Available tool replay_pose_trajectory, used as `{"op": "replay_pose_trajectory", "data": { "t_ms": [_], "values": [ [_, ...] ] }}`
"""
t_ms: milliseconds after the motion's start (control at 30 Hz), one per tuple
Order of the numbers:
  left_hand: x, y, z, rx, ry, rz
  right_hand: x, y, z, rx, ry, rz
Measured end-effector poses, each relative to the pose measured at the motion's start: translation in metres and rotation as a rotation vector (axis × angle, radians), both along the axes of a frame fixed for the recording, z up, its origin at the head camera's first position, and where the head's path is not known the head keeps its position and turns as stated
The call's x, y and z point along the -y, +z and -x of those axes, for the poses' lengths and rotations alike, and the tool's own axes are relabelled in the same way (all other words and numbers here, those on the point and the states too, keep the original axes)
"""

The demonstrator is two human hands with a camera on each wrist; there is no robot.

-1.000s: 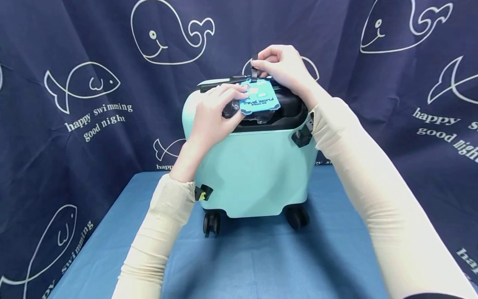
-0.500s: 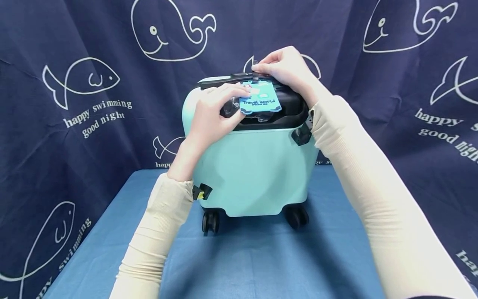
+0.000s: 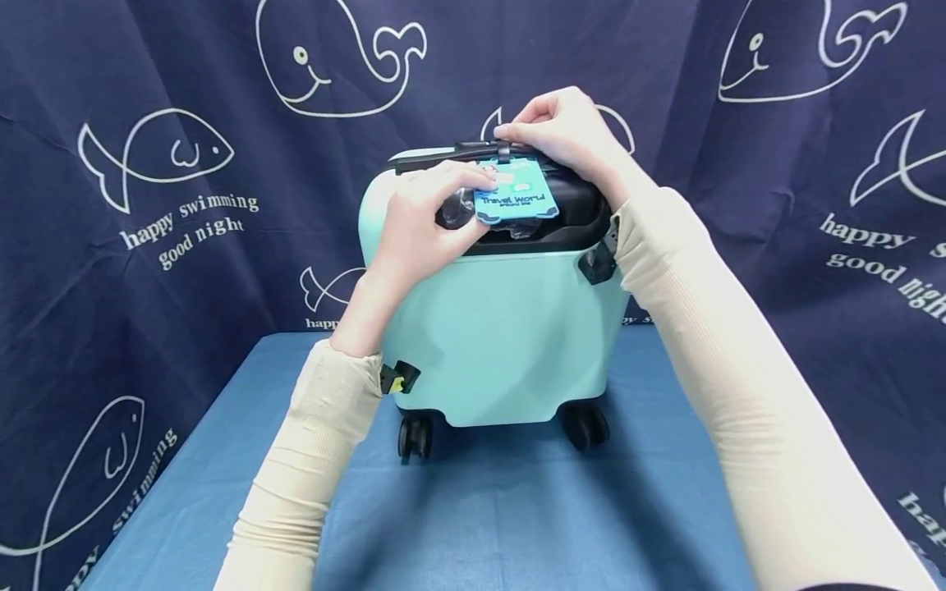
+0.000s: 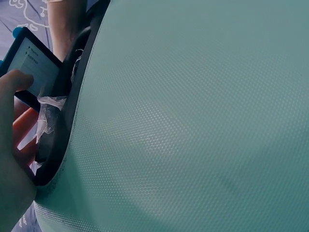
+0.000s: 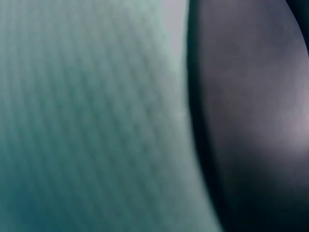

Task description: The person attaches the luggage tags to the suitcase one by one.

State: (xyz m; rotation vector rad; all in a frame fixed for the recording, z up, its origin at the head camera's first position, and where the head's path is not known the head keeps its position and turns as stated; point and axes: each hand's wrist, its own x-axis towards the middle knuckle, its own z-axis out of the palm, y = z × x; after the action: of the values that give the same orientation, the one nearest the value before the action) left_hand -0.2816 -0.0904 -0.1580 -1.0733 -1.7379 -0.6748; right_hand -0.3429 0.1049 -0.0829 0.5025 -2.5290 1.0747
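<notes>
A mint-green suitcase (image 3: 502,336) stands upright on its black wheels. At its top, a light-blue luggage tag (image 3: 517,195) printed "Travel World" hangs by a short black strap (image 3: 504,153) at the black carry handle (image 3: 451,156). My left hand (image 3: 421,217) pinches the tag's left edge, fingers on the printed face. In the left wrist view the thumb presses the tag's back (image 4: 41,67). My right hand (image 3: 569,135) pinches at the strap's upper end, which its fingertips mostly hide. The right wrist view holds only the blurred green shell (image 5: 87,116) and black trim (image 5: 256,116).
Crinkled clear plastic (image 4: 48,113) clings around the handle beside the left fingers. Blue cloth (image 3: 502,509) covers the table under the suitcase. Behind hangs a navy curtain (image 3: 473,57) with white whale and fish drawings.
The strap stood up above the handle a second ago; now it lies lower, with little showing past the right fingertips. The right fingertips have come down slightly. The left hand stays on the tag.
</notes>
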Motion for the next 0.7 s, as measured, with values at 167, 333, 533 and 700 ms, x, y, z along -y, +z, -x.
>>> {"op": "replay_pose_trajectory", "data": {
  "t_ms": [167, 333, 533, 700],
  "values": [
    [0.0015, -0.0004, -0.0014, 0.001, 0.019, -0.003, 0.0032, 0.0016, 0.0005, -0.003, 0.017, -0.004],
    [-0.0004, -0.0023, -0.0023, 0.018, 0.022, 0.005, 0.0013, -0.0004, -0.0015, -0.008, -0.023, -0.031],
    [0.0007, -0.0024, -0.0038, 0.028, 0.03, 0.004, 0.0015, -0.0029, -0.0014, -0.089, -0.046, -0.038],
    [0.0033, -0.0006, -0.0005, 0.009, 0.001, 0.002, 0.0014, -0.0012, -0.0025, -0.198, -0.046, -0.013]
  ]
}}
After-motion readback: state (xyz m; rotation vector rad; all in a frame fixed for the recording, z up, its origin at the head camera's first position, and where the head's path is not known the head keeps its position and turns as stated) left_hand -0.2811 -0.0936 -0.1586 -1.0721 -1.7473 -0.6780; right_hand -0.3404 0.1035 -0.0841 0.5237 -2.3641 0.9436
